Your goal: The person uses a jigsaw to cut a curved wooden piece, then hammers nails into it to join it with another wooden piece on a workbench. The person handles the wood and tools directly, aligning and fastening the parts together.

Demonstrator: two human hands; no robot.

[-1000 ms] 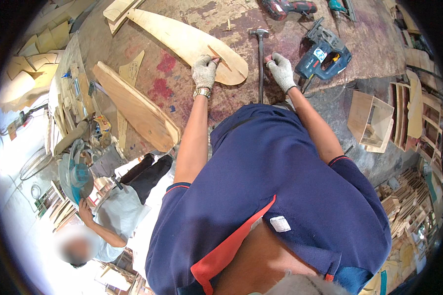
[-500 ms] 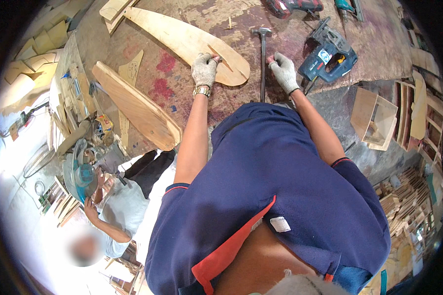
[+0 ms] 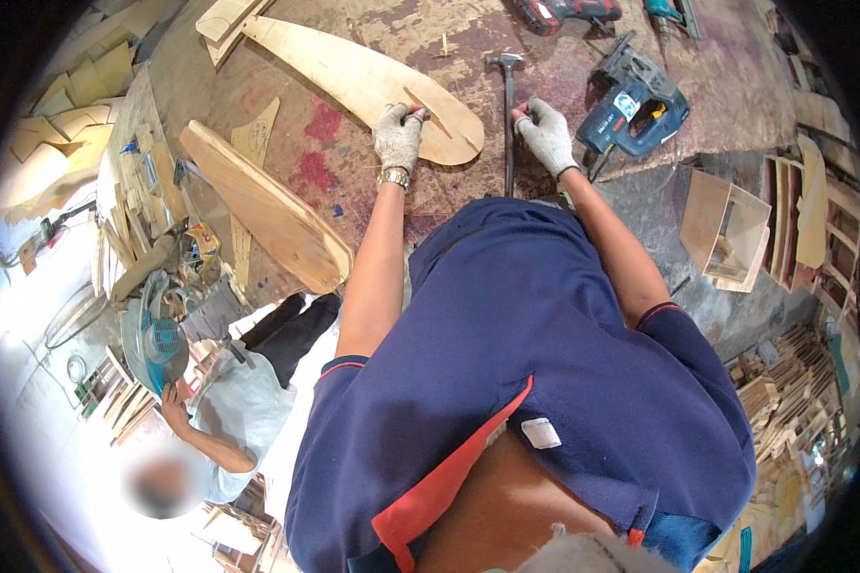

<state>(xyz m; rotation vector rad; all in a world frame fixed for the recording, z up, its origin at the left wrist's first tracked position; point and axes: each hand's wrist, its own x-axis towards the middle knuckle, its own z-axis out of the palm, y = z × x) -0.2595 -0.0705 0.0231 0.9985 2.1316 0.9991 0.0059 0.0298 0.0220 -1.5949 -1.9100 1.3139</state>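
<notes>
My left hand [image 3: 397, 137], in a pale knit glove with bare fingertips and a watch at the wrist, is closed over the near edge of a long, rounded plywood piece [image 3: 354, 76]. A narrow slot shows beside its fingers. Whatever those fingers hold, if anything, is hidden. My right hand [image 3: 547, 139], gloved the same way, hovers closed over the workbench with thumb and fingers drawn together. I cannot make out anything in it. Between the hands lies a hammer [image 3: 509, 105], its head pointing away from me. A blue jigsaw [image 3: 634, 103] rests just right of my right hand.
A thick tapered wooden piece [image 3: 258, 205] lies at the bench's left edge, by a thin plywood offcut [image 3: 254, 138]. A red-black power tool [image 3: 564, 13] lies at the back. An open wooden box [image 3: 726, 229] stands right. At lower left a person [image 3: 244, 411] handles a teal circular saw [image 3: 162, 339].
My hands hold nearly the same positions; the view has shifted slightly. At lower left, one of the other person's hands has moved down from the saw.
</notes>
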